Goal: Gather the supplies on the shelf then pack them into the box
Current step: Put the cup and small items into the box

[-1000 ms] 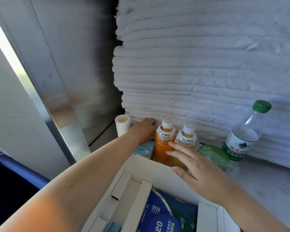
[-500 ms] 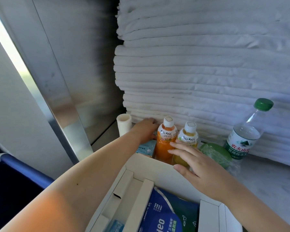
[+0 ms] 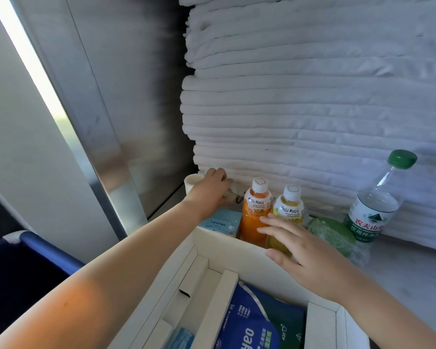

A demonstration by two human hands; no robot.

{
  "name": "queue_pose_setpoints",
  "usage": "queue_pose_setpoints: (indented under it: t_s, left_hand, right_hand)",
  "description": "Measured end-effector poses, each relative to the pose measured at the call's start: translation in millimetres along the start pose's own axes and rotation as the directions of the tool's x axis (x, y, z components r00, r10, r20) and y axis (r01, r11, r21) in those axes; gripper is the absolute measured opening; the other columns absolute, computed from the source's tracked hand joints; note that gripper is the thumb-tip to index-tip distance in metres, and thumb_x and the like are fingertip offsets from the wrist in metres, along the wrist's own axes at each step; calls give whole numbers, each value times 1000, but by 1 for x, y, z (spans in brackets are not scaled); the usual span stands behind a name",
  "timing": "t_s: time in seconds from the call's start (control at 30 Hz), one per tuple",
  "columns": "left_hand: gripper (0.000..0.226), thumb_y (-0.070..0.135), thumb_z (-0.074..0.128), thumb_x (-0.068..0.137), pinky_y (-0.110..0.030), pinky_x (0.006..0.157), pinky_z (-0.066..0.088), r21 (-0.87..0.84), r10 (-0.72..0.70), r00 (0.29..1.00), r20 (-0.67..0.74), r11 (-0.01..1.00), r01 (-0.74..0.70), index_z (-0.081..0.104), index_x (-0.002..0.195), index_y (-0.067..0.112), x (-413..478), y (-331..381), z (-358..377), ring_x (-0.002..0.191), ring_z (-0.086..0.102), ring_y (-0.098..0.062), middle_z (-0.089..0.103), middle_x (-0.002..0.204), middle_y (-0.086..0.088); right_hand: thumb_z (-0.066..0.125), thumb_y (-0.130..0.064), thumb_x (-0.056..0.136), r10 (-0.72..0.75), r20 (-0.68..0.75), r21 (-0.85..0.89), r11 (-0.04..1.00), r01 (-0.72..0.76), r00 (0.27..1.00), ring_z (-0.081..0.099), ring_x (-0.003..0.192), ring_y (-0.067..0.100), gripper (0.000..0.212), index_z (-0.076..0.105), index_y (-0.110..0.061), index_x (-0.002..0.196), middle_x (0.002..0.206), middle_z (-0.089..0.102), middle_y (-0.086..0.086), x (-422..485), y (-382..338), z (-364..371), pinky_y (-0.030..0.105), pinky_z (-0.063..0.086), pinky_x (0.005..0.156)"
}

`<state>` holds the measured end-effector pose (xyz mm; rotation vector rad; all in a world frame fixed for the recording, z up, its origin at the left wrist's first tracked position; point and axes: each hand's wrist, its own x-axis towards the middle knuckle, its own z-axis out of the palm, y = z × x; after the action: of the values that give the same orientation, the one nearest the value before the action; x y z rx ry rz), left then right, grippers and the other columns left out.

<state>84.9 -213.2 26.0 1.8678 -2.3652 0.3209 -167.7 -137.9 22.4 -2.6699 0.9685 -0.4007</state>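
The left hand (image 3: 213, 187) is stretched to the back of the shelf (image 3: 408, 273), just beside a white cup (image 3: 191, 182). Its fingers are turned away from the camera over something small and pale, so it cannot be told whether anything is grasped. The right hand (image 3: 305, 250) is released, its fingers spread and straight, and the fingertips (image 3: 269, 220) are laid against the yellow juice bottle (image 3: 288, 210). The orange juice bottle (image 3: 256, 210) is seen just left of those fingertips, between the two hands. A light blue packet (image 3: 222, 222) is seen beneath the left wrist. A green wrapped bundle (image 3: 330, 233) is seen just right of the right hand, with a water bottle (image 3: 368, 222) beyond it. The open white box (image 3: 227, 241) is placed below both hands, its far wall close under the right thumb. A blue pouch (image 3: 247, 323) and a green pouch (image 3: 291, 321) are already packed inside it, near the right wrist. Folded white towels (image 3: 312, 109) are stacked behind both hands.
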Motion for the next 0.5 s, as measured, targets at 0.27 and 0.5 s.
queue_pose_setpoints:
  t_s: [0.27, 0.5]
  left_hand:
    - [54, 23, 60, 89, -29, 93, 44, -74, -52, 985, -165, 996, 40, 41, 139, 19, -41, 1, -45, 121, 30, -19, 39, 131, -2]
    - [55, 20, 74, 78, -26, 89, 42, -170, -11, 936, -353, 984, -52, 55, 130, 18, -102, 22, -75, 114, 34, -15, 49, 120, -2]
  right_hand:
    - [22, -65, 86, -6, 0, 6, 1000, 6, 1000, -4, 126, -27, 60, 31, -42, 140, 140, 5, -41, 0, 2, 1, 18, 34, 106]
    - [48, -43, 91, -25, -203, 48, 998, 35, 979, 26, 123, -15, 48, 40, -31, 138, 142, 35, -21, 8, -11, -2, -6, 13, 95]
